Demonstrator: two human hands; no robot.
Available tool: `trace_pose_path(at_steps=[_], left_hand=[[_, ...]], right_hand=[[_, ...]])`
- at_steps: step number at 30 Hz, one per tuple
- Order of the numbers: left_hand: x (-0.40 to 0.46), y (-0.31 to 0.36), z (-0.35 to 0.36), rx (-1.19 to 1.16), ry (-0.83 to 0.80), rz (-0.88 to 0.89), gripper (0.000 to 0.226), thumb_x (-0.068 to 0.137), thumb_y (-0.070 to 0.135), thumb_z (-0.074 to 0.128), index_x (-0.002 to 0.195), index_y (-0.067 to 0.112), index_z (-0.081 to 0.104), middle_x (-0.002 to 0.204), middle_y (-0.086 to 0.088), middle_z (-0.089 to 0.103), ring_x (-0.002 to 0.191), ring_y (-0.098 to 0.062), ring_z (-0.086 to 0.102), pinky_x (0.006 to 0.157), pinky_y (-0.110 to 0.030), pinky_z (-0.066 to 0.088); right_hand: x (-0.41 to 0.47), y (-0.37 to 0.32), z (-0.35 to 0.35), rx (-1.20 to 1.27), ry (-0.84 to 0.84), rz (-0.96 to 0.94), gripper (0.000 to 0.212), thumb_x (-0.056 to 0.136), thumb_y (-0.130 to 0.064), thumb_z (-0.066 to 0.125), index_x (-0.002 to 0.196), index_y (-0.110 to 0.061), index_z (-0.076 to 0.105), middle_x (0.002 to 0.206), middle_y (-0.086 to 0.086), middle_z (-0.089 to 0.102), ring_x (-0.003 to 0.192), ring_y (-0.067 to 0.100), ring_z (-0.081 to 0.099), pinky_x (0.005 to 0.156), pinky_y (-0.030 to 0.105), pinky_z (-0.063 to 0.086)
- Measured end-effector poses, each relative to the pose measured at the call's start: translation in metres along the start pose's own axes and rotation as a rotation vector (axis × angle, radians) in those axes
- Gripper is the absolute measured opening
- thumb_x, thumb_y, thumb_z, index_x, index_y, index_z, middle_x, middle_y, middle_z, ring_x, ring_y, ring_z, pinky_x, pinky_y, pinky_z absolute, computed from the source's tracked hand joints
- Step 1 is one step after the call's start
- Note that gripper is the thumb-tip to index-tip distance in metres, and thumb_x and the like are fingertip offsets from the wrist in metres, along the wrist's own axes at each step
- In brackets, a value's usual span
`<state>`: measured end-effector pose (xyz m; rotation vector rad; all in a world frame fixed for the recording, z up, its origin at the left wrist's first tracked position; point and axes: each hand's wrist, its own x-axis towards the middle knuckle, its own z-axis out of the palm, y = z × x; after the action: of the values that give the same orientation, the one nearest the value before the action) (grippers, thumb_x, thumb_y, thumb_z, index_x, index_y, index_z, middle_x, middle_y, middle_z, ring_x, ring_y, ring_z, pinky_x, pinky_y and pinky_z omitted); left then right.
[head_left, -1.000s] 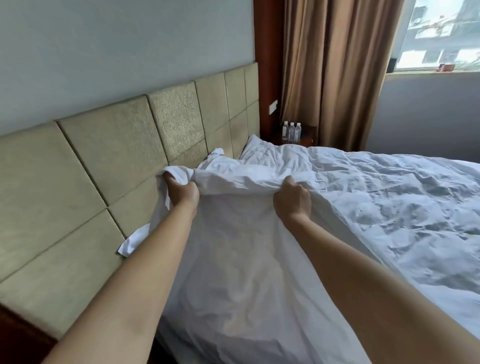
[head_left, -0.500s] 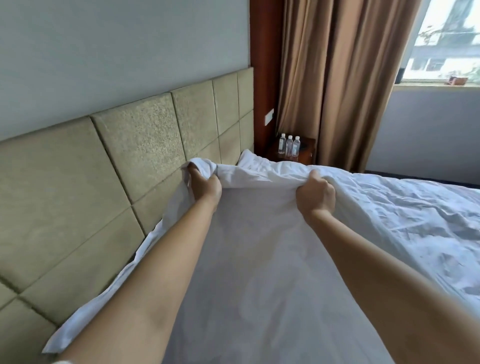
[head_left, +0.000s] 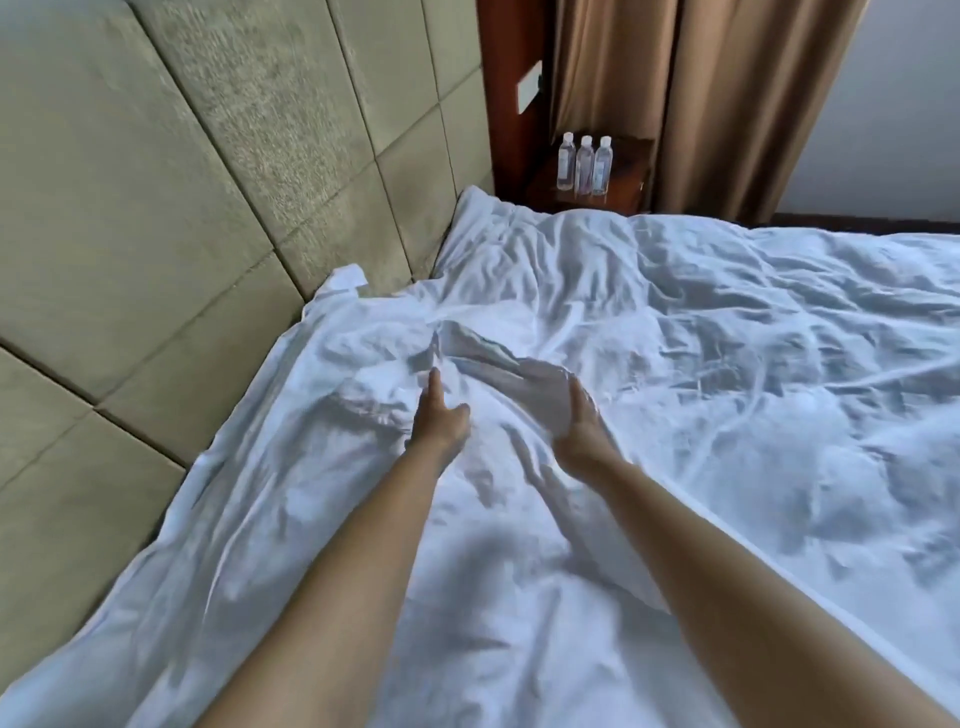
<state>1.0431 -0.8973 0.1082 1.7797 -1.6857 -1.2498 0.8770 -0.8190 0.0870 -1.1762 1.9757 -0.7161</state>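
Observation:
A crumpled white duvet (head_left: 701, 395) covers the bed, its top edge lying along the headboard. My left hand (head_left: 439, 415) is stretched out over the duvet with straight fingers and holds nothing. My right hand (head_left: 582, 423) is beside it, fingers straight and a little blurred, just over a raised fold of the fabric. Whether either hand touches the cloth is unclear.
A padded olive headboard (head_left: 197, 218) runs along the left. Beyond the bed's far corner a dark wooden nightstand (head_left: 628, 182) carries three water bottles (head_left: 584, 165). Brown curtains (head_left: 691, 98) hang behind it, beside a pale wall.
Both hands gripped the duvet's top edge and held it up; now they have let go, the duvet lies flat on the bed, and the view tilts down.

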Motion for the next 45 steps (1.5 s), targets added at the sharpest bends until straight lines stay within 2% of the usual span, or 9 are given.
trace_pose_path(at_steps=[3,8,14,18,23,29,34,40,45], left_hand=[[0.012,-0.040,0.023,0.175,-0.059,-0.098,0.091,0.064,0.034,0.038,0.152,0.029,0.014,0.158,0.002,0.019,0.143,-0.021,0.024,0.115,-0.048,0.022],[-0.003,-0.059,0.025,0.461,-0.037,-0.026,0.066,0.085,0.013,0.046,0.148,0.023,0.030,0.156,-0.001,0.025,0.144,-0.019,0.022,0.115,-0.040,0.023],[-0.055,-0.057,-0.006,0.405,-0.030,-0.057,0.066,0.082,-0.001,0.039,0.145,0.019,0.037,0.153,-0.003,0.031,0.134,-0.024,0.039,0.107,-0.037,0.039],[-0.093,-0.054,-0.041,0.394,0.000,-0.111,0.064,0.086,-0.001,0.038,0.145,0.021,0.036,0.153,-0.006,0.031,0.124,-0.030,0.050,0.096,-0.035,0.045],[-0.117,-0.065,-0.084,0.392,0.049,-0.143,0.057,0.089,0.002,0.041,0.142,0.023,0.040,0.149,-0.006,0.035,0.097,-0.020,0.058,0.071,-0.030,0.046],[-0.104,-0.072,-0.117,0.411,0.060,-0.097,0.056,0.088,0.001,0.043,0.140,0.022,0.041,0.147,-0.007,0.037,0.114,-0.027,0.053,0.083,-0.028,0.044],[-0.059,-0.064,-0.137,0.379,-0.061,-0.087,0.058,0.090,0.001,0.043,0.143,0.022,0.038,0.151,-0.007,0.033,0.086,-0.022,0.057,0.068,-0.026,0.043],[0.014,-0.064,-0.147,0.405,-0.160,-0.023,0.070,0.090,0.005,0.049,0.151,0.025,0.020,0.154,-0.007,0.021,0.126,-0.028,0.046,0.094,-0.033,0.047],[0.063,-0.073,-0.141,0.515,-0.168,0.057,0.081,0.084,0.014,0.048,0.150,0.035,0.006,0.149,-0.004,0.020,0.125,-0.030,0.045,0.096,-0.039,0.047]], right_hand=[[0.003,0.040,0.030,-0.045,-0.062,0.005,0.077,0.092,-0.016,0.050,0.154,-0.017,0.003,0.161,0.001,0.004,0.147,0.015,0.009,0.118,0.028,0.013],[-0.014,0.068,0.046,-0.100,-0.207,0.094,0.076,0.091,-0.017,0.051,0.154,-0.019,0.008,0.159,0.007,0.013,0.145,0.022,0.019,0.115,0.030,0.021],[-0.054,0.035,0.047,-0.056,-0.248,0.017,0.074,0.093,-0.017,0.051,0.153,-0.022,0.009,0.159,0.000,0.017,0.138,0.024,0.033,0.106,0.027,0.030],[-0.077,0.000,0.054,0.003,-0.292,-0.032,0.072,0.092,-0.018,0.048,0.153,-0.024,0.012,0.151,0.005,0.037,0.129,0.025,0.044,0.102,0.030,0.037],[-0.097,-0.038,0.070,-0.004,-0.324,-0.113,0.068,0.093,-0.019,0.048,0.153,-0.022,0.015,0.154,0.005,0.031,0.136,0.024,0.037,0.101,0.028,0.035],[-0.095,-0.077,0.087,-0.089,-0.316,-0.127,0.063,0.093,-0.021,0.047,0.151,-0.023,0.023,0.151,0.006,0.035,0.132,0.024,0.041,0.101,0.030,0.037],[-0.066,-0.113,0.096,-0.008,-0.237,-0.042,0.063,0.098,-0.025,0.043,0.153,-0.018,0.013,0.150,0.014,0.036,0.132,0.030,0.041,0.101,0.029,0.035],[-0.006,-0.152,0.121,0.197,-0.100,0.101,0.063,0.100,-0.030,0.039,0.152,-0.016,0.007,0.150,0.016,0.035,0.133,0.033,0.040,0.104,0.034,0.033],[0.022,-0.140,0.146,0.193,-0.082,0.200,0.061,0.100,-0.028,0.039,0.152,-0.013,0.010,0.150,0.016,0.034,0.132,0.032,0.041,0.103,0.034,0.034]])
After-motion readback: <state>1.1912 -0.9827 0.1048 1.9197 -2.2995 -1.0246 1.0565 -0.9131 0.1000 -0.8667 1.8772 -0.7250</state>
